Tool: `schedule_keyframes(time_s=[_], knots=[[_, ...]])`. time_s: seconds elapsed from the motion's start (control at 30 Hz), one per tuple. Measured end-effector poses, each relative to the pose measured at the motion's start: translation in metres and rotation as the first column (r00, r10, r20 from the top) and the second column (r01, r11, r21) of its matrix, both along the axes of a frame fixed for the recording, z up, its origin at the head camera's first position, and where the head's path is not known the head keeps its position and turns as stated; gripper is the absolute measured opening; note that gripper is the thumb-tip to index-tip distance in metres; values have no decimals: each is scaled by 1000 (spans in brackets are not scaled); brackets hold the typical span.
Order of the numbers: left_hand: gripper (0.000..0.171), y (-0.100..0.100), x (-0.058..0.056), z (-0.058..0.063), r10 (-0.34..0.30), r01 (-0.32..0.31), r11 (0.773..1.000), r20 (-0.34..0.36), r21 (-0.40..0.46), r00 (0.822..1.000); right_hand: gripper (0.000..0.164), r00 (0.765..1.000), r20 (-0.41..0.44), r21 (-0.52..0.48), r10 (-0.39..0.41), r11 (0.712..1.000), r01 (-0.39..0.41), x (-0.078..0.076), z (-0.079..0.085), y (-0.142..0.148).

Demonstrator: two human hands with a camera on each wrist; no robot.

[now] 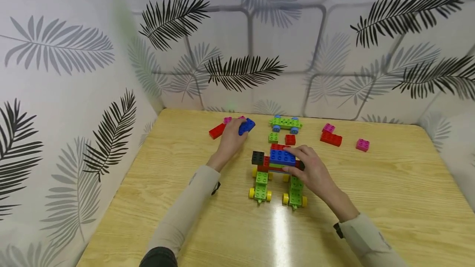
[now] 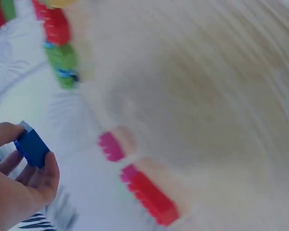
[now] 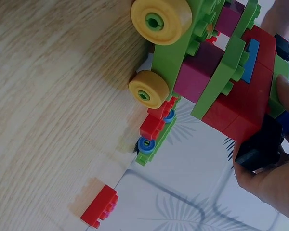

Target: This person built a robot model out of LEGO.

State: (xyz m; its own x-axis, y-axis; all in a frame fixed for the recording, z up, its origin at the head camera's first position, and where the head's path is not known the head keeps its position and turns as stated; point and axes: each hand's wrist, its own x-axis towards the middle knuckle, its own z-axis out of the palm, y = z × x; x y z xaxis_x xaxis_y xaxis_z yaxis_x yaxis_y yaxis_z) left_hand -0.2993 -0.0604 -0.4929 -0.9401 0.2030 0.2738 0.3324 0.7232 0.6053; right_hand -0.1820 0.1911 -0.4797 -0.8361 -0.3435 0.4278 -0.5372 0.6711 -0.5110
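Note:
Near the back of the table my left hand [image 1: 231,137] pinches a blue toy brick [image 1: 246,126] between thumb and fingers; the left wrist view shows this blue brick [image 2: 32,147] held off the table. My right hand [image 1: 311,169] grips the upper right side of a built brick model [image 1: 279,164], with fingers at its blue top brick [image 1: 283,157] and the black brick at its end. The model stands on two green wheeled bases [image 1: 261,186] with yellow wheels [image 3: 161,21]. In the right wrist view, purple bricks [image 3: 199,72] join its layers.
Behind the model stand a green wheeled base [image 1: 285,123] with blue wheels, a small green brick [image 1: 273,137] and a small red brick [image 1: 290,139]. A red brick [image 1: 217,131] lies by my left hand. Back right are a red brick [image 1: 331,138] and pink bricks [image 1: 363,145]. Patterned walls border the table.

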Motion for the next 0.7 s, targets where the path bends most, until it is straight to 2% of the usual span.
schedule_keyframes(time_s=[0.17, 0.3, 0.53, 0.7], knots=[[37, 9, 20, 20, -112, 113, 993, -56, 27, 992, 55, 1000, 9, 14, -9, 1000, 9, 0, 1, 0], [38, 13, 35, 32, -210, 214, 976, -98, 34, 973, 55, 1000, 4, 21, -12, 1000, 12, 0, 1, 0], [39, 19, 58, 52, -363, 376, 925, -161, 57, 918, 58, 1000, 14, 22, -13, 1000, 13, -2, 3, 0], [38, 24, 73, 63, -468, 481, 875, -160, 56, 869, 69, 999, 35, 6, -33, 999, 33, -3, 4, 0]])
